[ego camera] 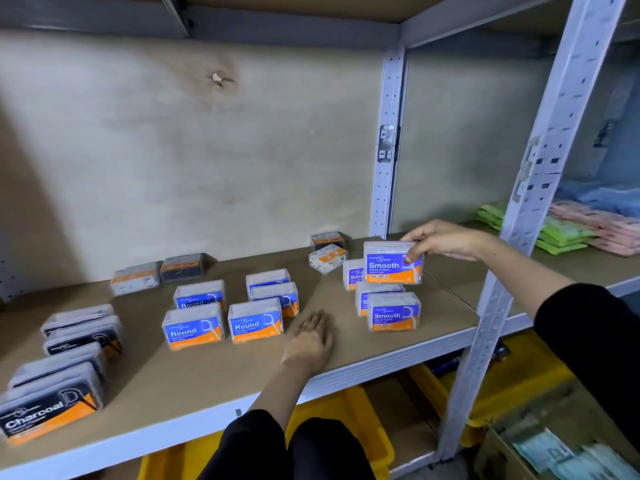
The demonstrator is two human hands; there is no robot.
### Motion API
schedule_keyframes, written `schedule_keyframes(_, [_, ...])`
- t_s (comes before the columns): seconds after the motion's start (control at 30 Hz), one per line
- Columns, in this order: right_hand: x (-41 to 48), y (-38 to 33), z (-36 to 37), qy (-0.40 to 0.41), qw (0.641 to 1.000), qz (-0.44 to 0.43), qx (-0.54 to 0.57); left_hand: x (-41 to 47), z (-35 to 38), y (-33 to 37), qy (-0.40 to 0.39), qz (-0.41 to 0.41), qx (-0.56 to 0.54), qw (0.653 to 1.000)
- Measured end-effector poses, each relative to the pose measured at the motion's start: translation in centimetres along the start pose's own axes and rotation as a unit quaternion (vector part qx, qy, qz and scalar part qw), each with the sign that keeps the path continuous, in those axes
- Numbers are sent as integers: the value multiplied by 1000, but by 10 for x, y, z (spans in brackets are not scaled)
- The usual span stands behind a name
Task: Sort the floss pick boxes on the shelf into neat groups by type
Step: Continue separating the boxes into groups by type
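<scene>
I read "Smooth" over "Dental Flosser" on the held box and "Smooth" on the front right box; "Round" on one blue box and its neighbour; "Charcoal" on the black box; smaller print blurs out

It looked like a stockroom: slotted metal shelving, yellow bins beneath, packets stacked at right.

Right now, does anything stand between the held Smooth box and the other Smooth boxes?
Nothing visible does. The right hand holds the Smooth box close to the Smooth group; the left hand rests apart.
</scene>
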State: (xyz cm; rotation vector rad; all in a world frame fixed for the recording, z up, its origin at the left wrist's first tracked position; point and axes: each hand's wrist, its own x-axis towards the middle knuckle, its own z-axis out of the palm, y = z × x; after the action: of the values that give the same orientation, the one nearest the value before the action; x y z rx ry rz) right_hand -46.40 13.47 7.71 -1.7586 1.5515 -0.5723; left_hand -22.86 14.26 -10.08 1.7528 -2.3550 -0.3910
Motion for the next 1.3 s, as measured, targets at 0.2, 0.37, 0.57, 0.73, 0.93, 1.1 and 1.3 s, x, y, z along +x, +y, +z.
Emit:
schedule_keyframes(0.2, [-5, 10, -12, 32, 999, 25, 13, 1, 1, -2, -27, -4, 13, 1000])
schedule_keyframes(0.37, [-9, 26, -25, 87, 995, 52, -15, 1, 1, -1, -33, -4, 15, 999])
schedule_keyframes(0.57, [-12, 50, -28, 89, 985, 114, -91, 0, 1, -1, -31, -3, 14, 999])
schedule_keyframes(0.73, [-8, 61, -20, 58, 974, 157, -149, 0, 1, -1, -26, -3, 10, 1000])
schedule_keyframes(0.93, [6, 72, -3, 26, 973, 166, -161, -1, 0, -1, -28, -5, 9, 1000])
schedule_keyframes(1.1, [16, 85, 9, 8, 969, 153, -196, -1, -1, 0, -26, -5, 7, 1000])
schedule_keyframes(1.3, [25, 93, 9, -12, 963, 144, -227, -1, -2, 0, -29, -6, 4, 1000])
